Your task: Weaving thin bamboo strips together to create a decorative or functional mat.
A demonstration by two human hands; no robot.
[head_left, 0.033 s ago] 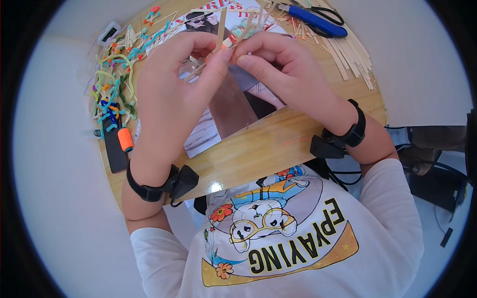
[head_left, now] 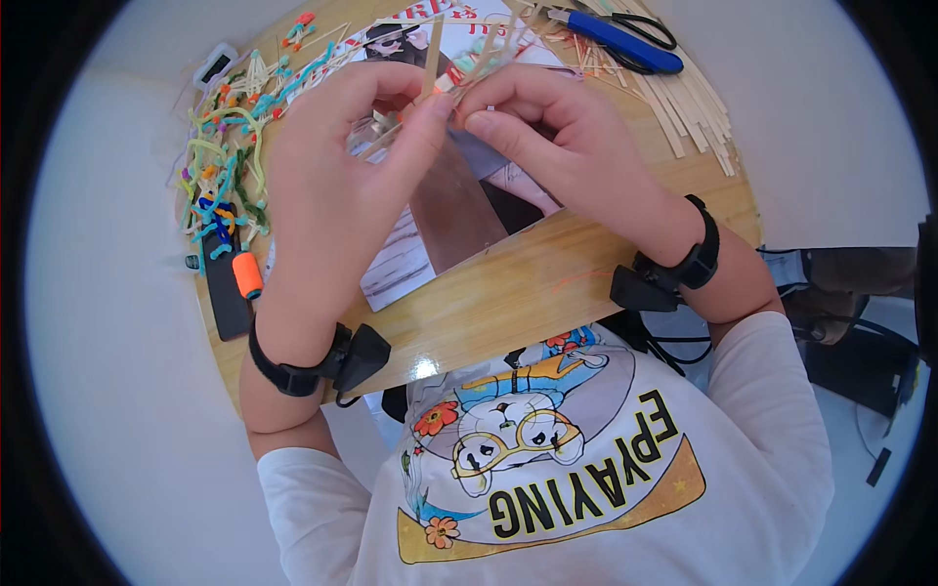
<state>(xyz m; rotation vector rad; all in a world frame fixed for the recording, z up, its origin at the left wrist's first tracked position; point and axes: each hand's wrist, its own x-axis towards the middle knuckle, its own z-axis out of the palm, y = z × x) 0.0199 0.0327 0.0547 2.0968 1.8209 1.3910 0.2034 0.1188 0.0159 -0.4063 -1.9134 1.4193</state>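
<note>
My left hand (head_left: 332, 171) is closed at the far side of the table, its thumb and fingers pinching a small frame of thin wooden sticks (head_left: 433, 57). Orange and red wrapping shows around a stick joint just by the thumb tip. Close beside it, my right hand (head_left: 576, 142) is closed too, thumb against forefinger. What lies in that pinch is too small to make out. Pale sticks of the frame rise between the hands, and part of it is hidden behind my left fingers.
A printed magazine sheet (head_left: 405, 259) lies under my hands on the wooden table (head_left: 508, 283). Colourful pipe-cleaner pieces (head_left: 230, 176) crowd the left, near an orange thread spool (head_left: 247, 275) and a dark flat bar (head_left: 225, 303). Loose sticks (head_left: 689, 107) and a blue-handled tool (head_left: 625, 44) lie right.
The stick frame has shifted very slightly to the left in my left hand. Both hands otherwise keep their places.
</note>
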